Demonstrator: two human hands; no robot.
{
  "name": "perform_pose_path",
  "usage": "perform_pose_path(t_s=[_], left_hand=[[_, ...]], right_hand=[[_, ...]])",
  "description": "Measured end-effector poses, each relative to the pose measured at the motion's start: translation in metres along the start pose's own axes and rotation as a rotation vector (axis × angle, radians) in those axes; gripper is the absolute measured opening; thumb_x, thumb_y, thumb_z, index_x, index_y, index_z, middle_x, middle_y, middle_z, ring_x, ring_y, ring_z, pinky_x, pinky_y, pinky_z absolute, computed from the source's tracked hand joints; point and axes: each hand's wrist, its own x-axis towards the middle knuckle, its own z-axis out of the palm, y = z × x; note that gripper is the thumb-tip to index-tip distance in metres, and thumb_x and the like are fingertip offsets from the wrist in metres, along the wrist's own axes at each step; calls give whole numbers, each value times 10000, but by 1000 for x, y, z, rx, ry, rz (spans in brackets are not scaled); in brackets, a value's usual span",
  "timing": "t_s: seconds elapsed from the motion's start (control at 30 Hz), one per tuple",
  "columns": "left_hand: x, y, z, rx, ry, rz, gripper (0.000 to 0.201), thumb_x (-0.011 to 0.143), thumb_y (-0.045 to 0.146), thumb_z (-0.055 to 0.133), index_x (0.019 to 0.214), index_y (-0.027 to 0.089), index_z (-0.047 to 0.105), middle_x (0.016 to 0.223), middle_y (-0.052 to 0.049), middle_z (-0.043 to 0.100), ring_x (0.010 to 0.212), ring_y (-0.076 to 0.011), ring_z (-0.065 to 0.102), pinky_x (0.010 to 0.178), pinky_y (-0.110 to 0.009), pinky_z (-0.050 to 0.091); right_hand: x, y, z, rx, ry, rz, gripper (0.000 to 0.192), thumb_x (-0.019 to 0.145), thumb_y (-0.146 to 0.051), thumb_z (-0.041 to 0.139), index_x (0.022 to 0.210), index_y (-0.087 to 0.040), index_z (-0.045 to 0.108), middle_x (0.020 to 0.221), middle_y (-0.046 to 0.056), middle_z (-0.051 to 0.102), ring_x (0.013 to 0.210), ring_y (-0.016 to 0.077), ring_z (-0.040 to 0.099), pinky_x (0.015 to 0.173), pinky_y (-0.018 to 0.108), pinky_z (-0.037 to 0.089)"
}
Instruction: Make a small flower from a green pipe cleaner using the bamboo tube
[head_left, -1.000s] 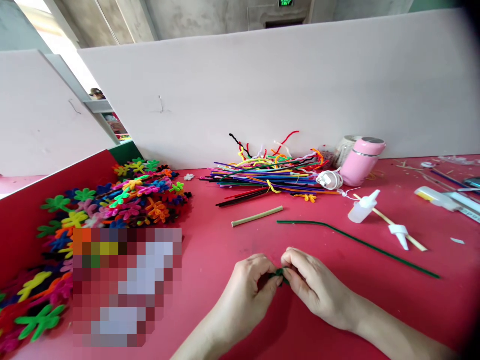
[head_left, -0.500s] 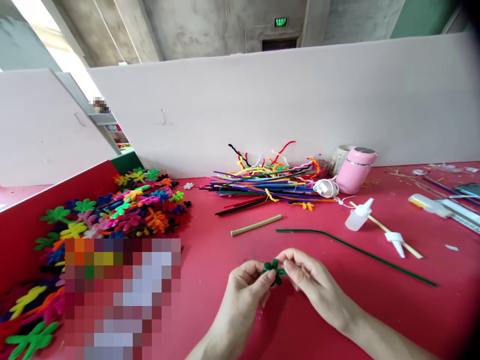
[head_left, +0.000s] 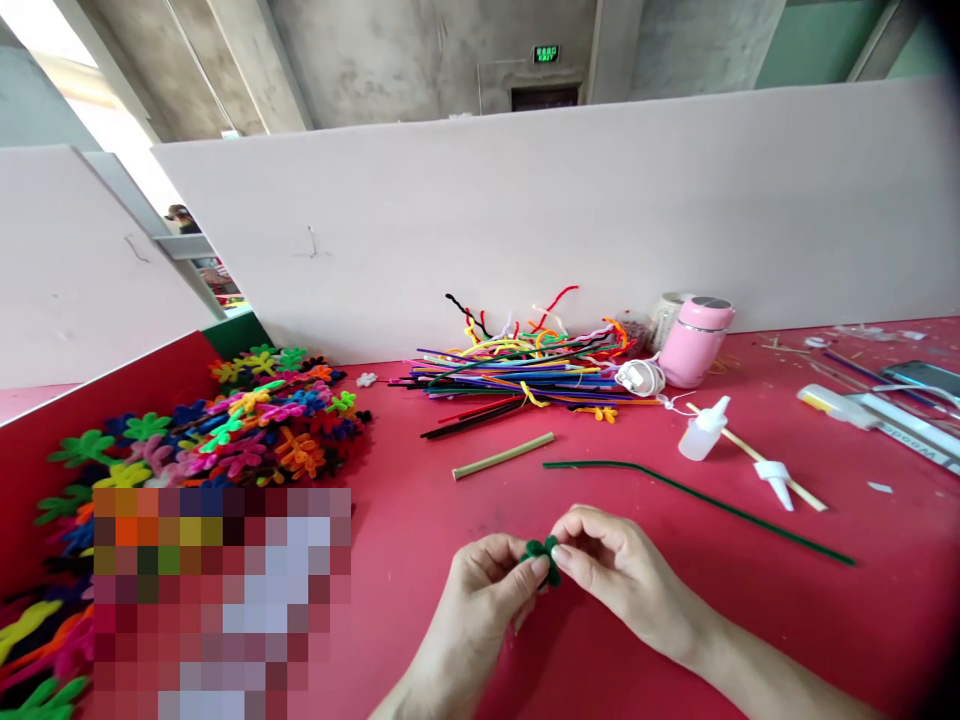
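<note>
Between my two hands is a small dark green pipe-cleaner flower (head_left: pixel 550 572) with rounded looped petals, held just above the red table. My left hand (head_left: pixel 491 585) pinches it from the left, thumb on top. From the right, the thumb and forefinger of my right hand (head_left: pixel 611 560) grip one of its petals. Part of the flower is hidden behind my fingers. Beyond my hands lies a long green pipe cleaner (head_left: pixel 697 489), bent near its left end. A short pale stick (head_left: pixel 504 456) rests to the left of it.
Many colourful pipe-cleaner flowers (head_left: pixel 244 450) heap up at the left. A bundle of loose pipe cleaners (head_left: pixel 517 375) lies before the white partition (head_left: pixel 420 220). At the right are a pink cup-like container (head_left: pixel 694 345), a glue bottle (head_left: pixel 703 432), a white nozzle on a stick (head_left: pixel 775 482) and a phone (head_left: pixel 930 377).
My right fingers have come closer to the flower and now grip a petal on its right side. The whole view has shifted slightly, moving the scene a little left.
</note>
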Motion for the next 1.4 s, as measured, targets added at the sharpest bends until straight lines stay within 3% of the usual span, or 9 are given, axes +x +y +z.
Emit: perform_pose_path(t_s=[0.13,0.27,0.6,0.7,0.83,1.07,1.23,1.4], left_hand=[[-3,5,3,236,33,58,243,627,339,685,606,114,597,481,46,457,433,-53,313,426,-194,234],[-6,8,6,399,-19,227,201,716,310,603,622,135,569,533,37,451,495,-77,346,477,-197,292],[-12,2,9,923,42,656,159,782,147,467,638,180,528,596,-12,496,551,-122,442,549,-210,360],[-13,0,9,999,38,709,172,780,112,440,670,172,558,635,-42,541,584,-136,474,623,-239,376],[-11,1,7,899,65,632,162,773,150,470,658,172,582,634,-37,541,586,-140,469,608,-238,368],[-3,5,2,307,4,107,202,692,326,618,650,131,583,576,11,506,528,-95,389,503,-204,303],[-2,6,-2,215,-69,35,221,682,327,645,667,115,582,529,39,434,477,-58,297,450,-197,213],[-3,7,-3,162,-216,-56,250,675,342,656,655,105,578,509,45,408,456,-46,259,439,-201,168]], right_hand=[[-3,-1,-1,-159,25,-104,110,831,-204,455,724,-180,461,686,-16,452,614,115,451,579,214,383],[-8,-2,2,-196,28,-163,117,852,-182,396,736,-192,408,689,-20,411,612,117,425,577,220,366],[-10,-4,14,32,57,36,234,897,-302,328,687,-200,325,637,-47,276,574,105,279,527,204,306],[-8,0,16,102,46,66,252,894,-334,334,683,-198,330,629,-50,261,565,101,256,516,203,287],[-3,4,13,185,20,110,271,870,-370,387,669,-190,360,603,-58,247,534,92,235,478,195,252],[1,2,2,335,-66,185,237,819,-365,476,702,-158,475,577,-49,361,528,86,322,501,191,283],[3,4,-3,382,-126,218,178,780,-307,512,709,-145,499,584,-47,391,526,78,328,504,191,279],[4,5,-11,395,-230,211,101,725,-225,538,699,-130,514,600,-38,417,553,76,330,511,193,269]])
